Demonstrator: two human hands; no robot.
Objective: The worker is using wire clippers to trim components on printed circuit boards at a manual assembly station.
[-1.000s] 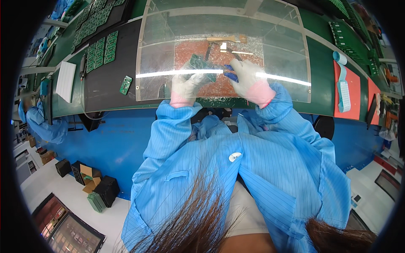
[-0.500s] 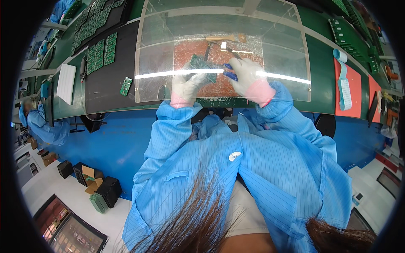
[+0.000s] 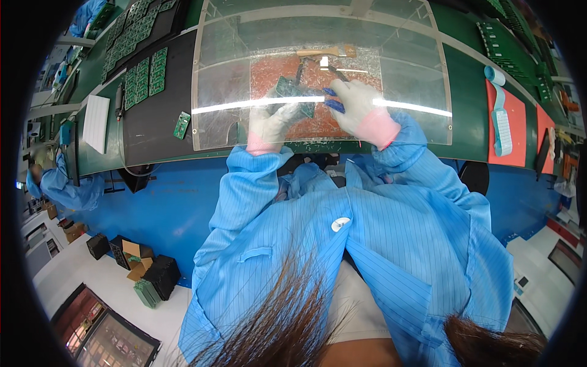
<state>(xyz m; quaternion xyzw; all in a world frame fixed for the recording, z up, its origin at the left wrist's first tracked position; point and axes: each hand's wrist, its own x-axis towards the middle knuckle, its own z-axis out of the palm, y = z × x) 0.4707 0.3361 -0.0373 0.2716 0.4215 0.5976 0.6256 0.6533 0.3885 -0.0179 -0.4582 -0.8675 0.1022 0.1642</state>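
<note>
And here we are at the clear plastic cover, both white-gloved hands working beneath it. The left hand has a firm hold on a green circuit board, fingers wrapped at its lower left edge, the board tilted above the orange-red mat. Over comes the right hand, just to the right of that board, fingers closed round a blue-handled tool! Two blue prongs poke out toward the board; a bright streak of glare crosses the spot, so whether the tool's tip touches the board, I cannot tell.

Shiny bits are scattered all over the mat, and lying across the far side is a wooden-handled brush. Out on the left, a small green board sits alone on the black mat, with a row of larger boards behind it.

Now, anything to read? Right side of the bench: a pale blue paper strip unrolls over a pinkish-red sheet, carrying rows of tiny print, far too small to make out. A white round badge on the blue coat shows a dark mark, also unreadable from here. And small pale patches dot the green boards at the far right, no lettering clear on them.
</note>
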